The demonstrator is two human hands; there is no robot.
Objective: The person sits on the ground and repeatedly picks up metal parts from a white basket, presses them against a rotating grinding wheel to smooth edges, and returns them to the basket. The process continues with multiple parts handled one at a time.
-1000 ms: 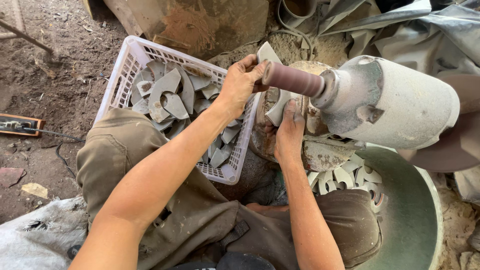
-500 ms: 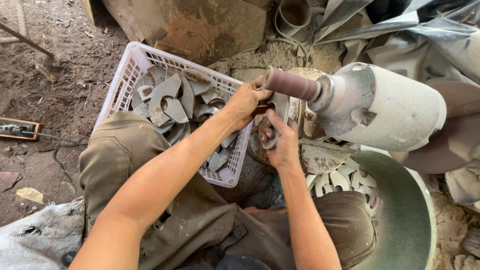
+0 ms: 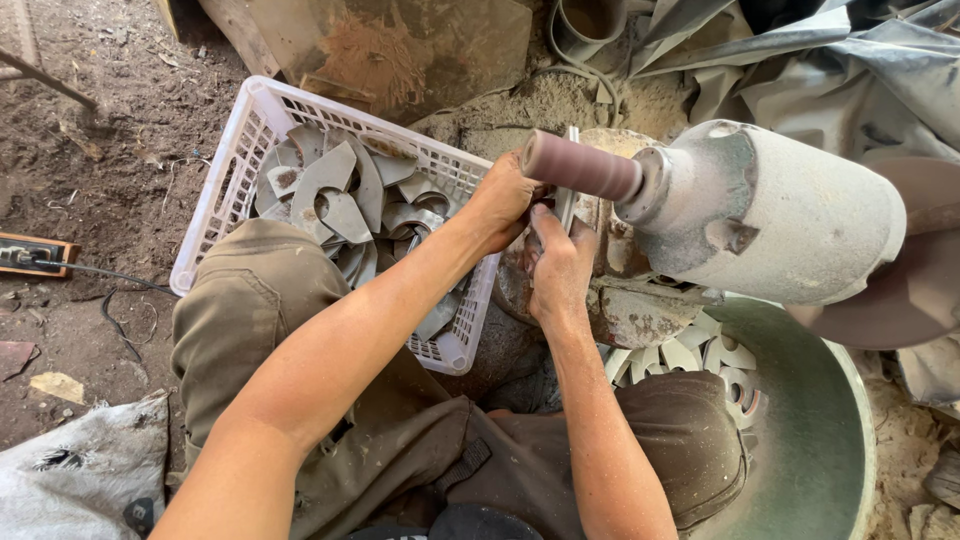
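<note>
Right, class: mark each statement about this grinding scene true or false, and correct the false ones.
1. Both hands hold a flat metal piece at the sanding drum. True: left hand and right hand grip the piece at the drum.
2. The white basket is empty. False: the basket holds many cut metal pieces.
3. The basket lies to the person's left. True.
4. The green basin holds water. False: the basin holds pale cut pieces.

Sunlit dirt floor (image 3: 90, 130), rubble
</note>
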